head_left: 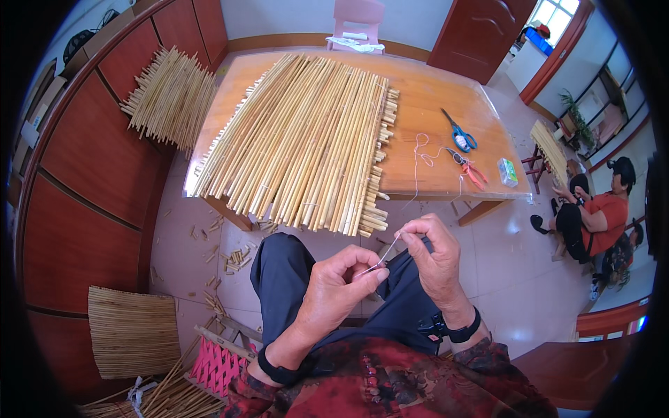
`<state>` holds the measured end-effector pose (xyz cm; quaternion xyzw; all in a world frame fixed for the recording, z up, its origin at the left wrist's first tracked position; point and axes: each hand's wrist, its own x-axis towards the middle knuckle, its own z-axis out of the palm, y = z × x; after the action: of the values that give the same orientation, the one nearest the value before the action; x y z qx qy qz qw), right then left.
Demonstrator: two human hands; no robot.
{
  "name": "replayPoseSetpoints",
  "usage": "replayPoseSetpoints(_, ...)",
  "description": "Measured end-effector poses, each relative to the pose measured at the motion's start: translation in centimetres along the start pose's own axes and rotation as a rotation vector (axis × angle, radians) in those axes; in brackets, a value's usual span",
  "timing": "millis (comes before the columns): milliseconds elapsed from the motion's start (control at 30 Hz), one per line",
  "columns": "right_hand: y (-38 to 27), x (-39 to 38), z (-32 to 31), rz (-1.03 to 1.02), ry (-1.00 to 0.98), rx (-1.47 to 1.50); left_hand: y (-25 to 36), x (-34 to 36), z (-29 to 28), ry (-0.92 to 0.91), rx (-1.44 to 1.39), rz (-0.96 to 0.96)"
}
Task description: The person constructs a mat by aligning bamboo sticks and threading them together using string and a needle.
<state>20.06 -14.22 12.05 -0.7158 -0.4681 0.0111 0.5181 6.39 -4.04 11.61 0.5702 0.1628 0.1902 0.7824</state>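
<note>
Above my lap, my left hand (339,284) is closed in a pinch on a thin, dark, slender piece, too small to name, with white thread (392,246) at it. To its upper right, my right hand (433,259) pinches the same thread between thumb and fingertips, and a short length runs taut between the hands. A mat of yellow reed stalks (300,139) lies on the wooden table (425,104) in front of me, its near ends overhanging the edge. Right of the mat are loose thread (424,157), blue-handled scissors (461,138), red-handled pliers (470,171) and a small clear box (507,172).
More reed mats lean at the left, one upper (174,97) and one lower (132,333), beside reddish cabinets (90,188). Cut reed pieces (237,259) litter the floor. A pink chair (357,21) stands beyond the table. At the right, a person in orange (606,216) sits near another mat (550,150).
</note>
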Motion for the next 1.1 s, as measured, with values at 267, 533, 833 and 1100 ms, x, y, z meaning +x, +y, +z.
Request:
replayPoseSetpoints(267,-0.6,-0.2,-1.3,-0.020,0.155,-0.027,0.3,-0.1,0.5,0.032,0.032,0.049)
replayPoseSetpoints(533,-2.7,-3.1,-1.3,-0.215,-0.151,-0.104,-0.3,0.0,0.6,0.059,-0.011,0.071)
replayPoseSetpoints(833,-2.4,-3.0,-0.1,-0.059,-0.126,-0.057,-0.3,-0.1,1.0,0.024,-0.054,0.037)
replayPoseSetpoints(1100,-1.7,-3.3,-1.2,0.283,-0.178,0.356,0.7,0.2,0.0,-0.050,-0.273,-0.041)
